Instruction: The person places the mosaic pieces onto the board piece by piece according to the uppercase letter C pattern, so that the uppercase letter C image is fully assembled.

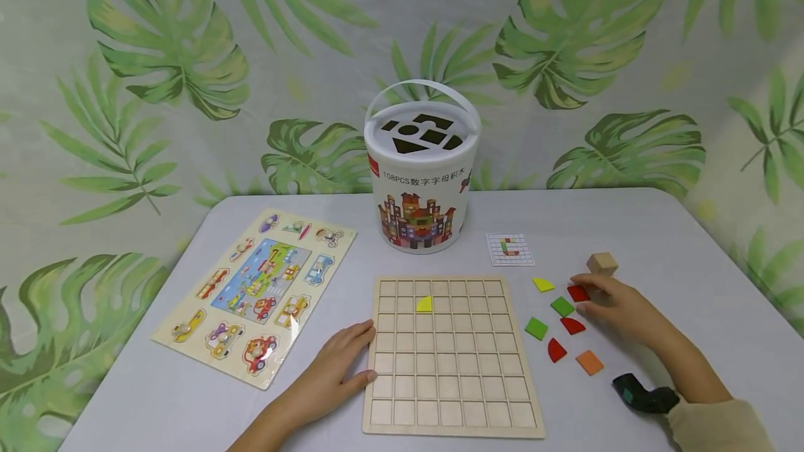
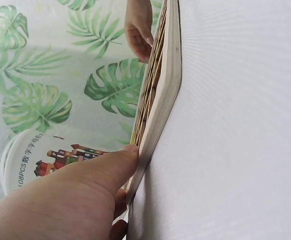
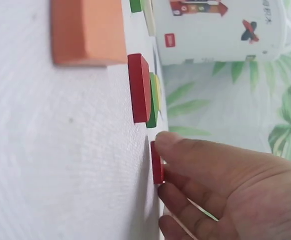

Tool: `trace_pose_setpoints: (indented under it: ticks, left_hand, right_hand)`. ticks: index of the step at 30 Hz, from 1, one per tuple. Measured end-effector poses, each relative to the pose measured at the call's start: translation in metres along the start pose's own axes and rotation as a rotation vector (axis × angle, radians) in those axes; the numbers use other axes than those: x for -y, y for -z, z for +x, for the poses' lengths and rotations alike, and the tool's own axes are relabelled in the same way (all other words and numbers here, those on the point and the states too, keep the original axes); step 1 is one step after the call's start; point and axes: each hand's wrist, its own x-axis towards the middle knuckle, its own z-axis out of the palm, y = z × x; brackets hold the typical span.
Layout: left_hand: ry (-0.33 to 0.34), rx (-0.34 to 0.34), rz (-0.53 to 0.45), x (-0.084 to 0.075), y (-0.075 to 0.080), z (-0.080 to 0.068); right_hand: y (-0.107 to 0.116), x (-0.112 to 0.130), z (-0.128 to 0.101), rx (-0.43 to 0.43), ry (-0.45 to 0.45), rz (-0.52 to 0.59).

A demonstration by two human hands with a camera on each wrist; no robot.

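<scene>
Right now the right hand [image 1: 618, 302] pinches a red tile [image 1: 578, 293]; left hand [image 1: 342, 361] lies flat, fingers relaxed.
Thin tile could slip from the fingertips; wooden grid board [image 1: 452, 358] may slide on the bench.

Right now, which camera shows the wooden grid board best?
The head view: the whole grid board shows from above, one yellow piece in it. The left wrist view shows only its edge, touched by the left hand. The right wrist view barely shows it.
</scene>
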Motion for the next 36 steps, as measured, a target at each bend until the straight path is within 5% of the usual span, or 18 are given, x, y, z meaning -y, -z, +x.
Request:
trace_pose_setpoints:
  ticks: [11, 21, 32, 36]
  left_hand:
    - [-0.007, -0.004, 0.006, 0.0, 0.0, 0.0]
    - [-0.002, 0.0, 0.008, 0.0, 0.0, 0.0]
    - [-0.005, -0.001, 0.013, 0.0, 0.001, 0.0]
    - [-0.008, -0.001, 0.017, 0.0, 0.001, 0.0]
  right_hand:
    - [-0.001, -0.006, 0.001, -0.033, -0.028, -0.066]
    - [0.0, 0.018, 0.003, -0.106, -0.002, -0.051]
    - [-0.011, 0.068, 0.022, -0.203, 0.273, -0.03]
    - [-0.02, 0.088, 0.033, -0.179, 0.341, -0.004]
